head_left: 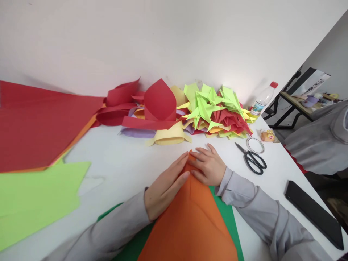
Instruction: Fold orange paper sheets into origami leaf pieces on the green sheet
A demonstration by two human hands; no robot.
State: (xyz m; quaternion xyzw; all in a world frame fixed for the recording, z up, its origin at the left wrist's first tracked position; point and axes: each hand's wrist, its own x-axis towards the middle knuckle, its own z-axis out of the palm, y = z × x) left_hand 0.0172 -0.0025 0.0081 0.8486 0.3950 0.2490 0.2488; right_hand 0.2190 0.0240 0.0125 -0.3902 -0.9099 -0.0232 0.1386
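A large orange sheet of paper (187, 228), folded to a point at its far end, lies in front of me with a crease down its middle. My left hand (167, 185) rests along the paper's left edge, fingers straight and thumb on top near the tip. Against the right side of the tip, my right hand (208, 165) presses with bent fingers, gripping the folded paper. Both hands nearly meet at the point, and the fold between them is partly hidden. Under the orange paper a green sheet (227, 214) shows at both sides.
Red paper (40, 130) and light green paper (40, 199) lie left. Folded paper hats (160, 101) and paper stars (206, 105) line the wall. At right are scissors (252, 159), a tape roll (255, 145), a wrapped snack (268, 135), a bottle (262, 101) and a black phone (314, 214).
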